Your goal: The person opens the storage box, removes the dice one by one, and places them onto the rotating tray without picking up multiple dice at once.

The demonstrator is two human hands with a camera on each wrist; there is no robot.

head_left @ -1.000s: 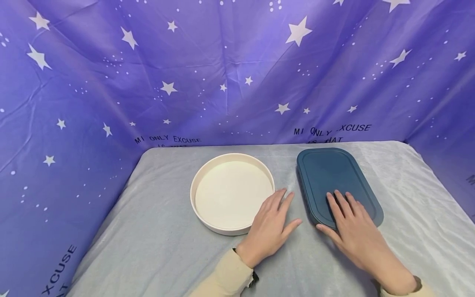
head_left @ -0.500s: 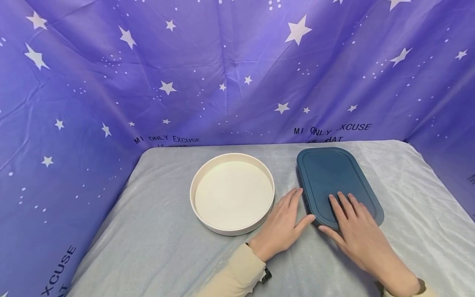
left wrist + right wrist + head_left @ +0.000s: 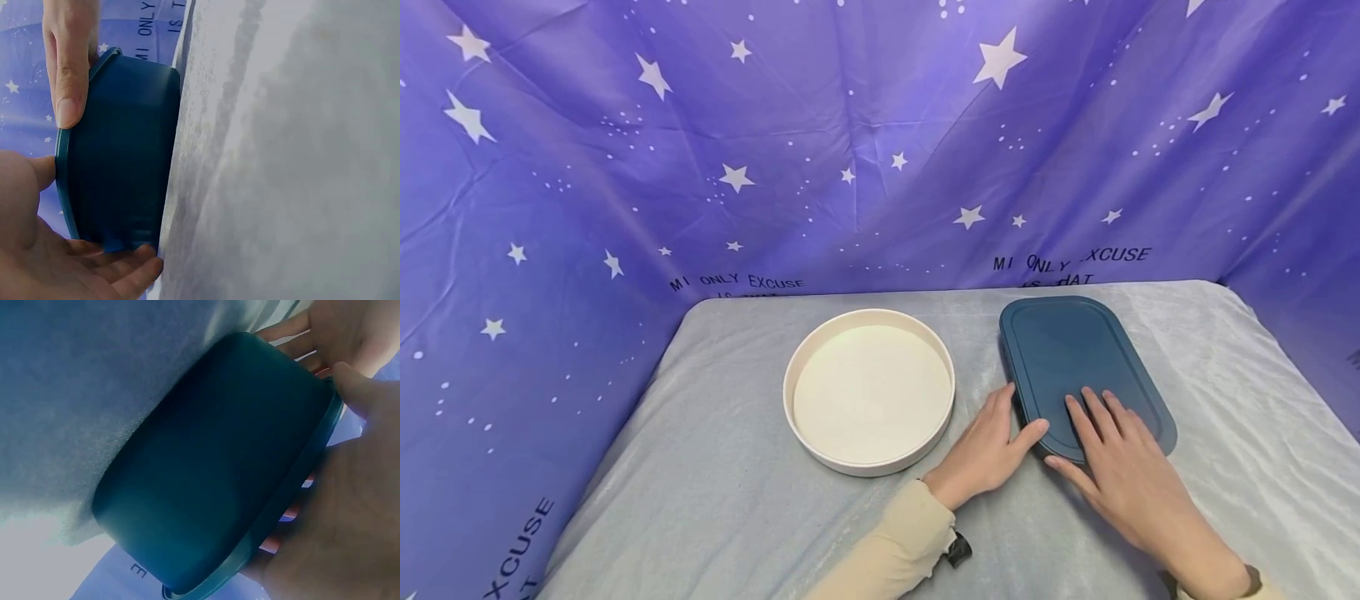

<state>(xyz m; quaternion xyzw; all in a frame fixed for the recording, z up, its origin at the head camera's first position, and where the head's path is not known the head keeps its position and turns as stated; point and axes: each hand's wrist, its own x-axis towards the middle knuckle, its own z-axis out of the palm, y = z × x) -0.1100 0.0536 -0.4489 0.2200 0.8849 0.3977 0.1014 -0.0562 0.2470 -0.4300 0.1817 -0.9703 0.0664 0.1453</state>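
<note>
A blue lidded box (image 3: 1067, 358) sits right of centre in the frame, on the grey cloth (image 3: 700, 492). At its lower-left corner, the left hand (image 3: 988, 446) grips it, thumb on the lid edge and fingers along the side. The right hand (image 3: 1120, 467), at lower right, rests with 3 fingers visibly extended across the lid. Near the frame's middle lies 1 round cream tray (image 3: 872, 396), apart from the box.

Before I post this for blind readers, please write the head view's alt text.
The right hand rests on a blue box; the left hand holds its left side. Left of it, a round cream tray sits on gray cloth before a starry purple backdrop.
</note>
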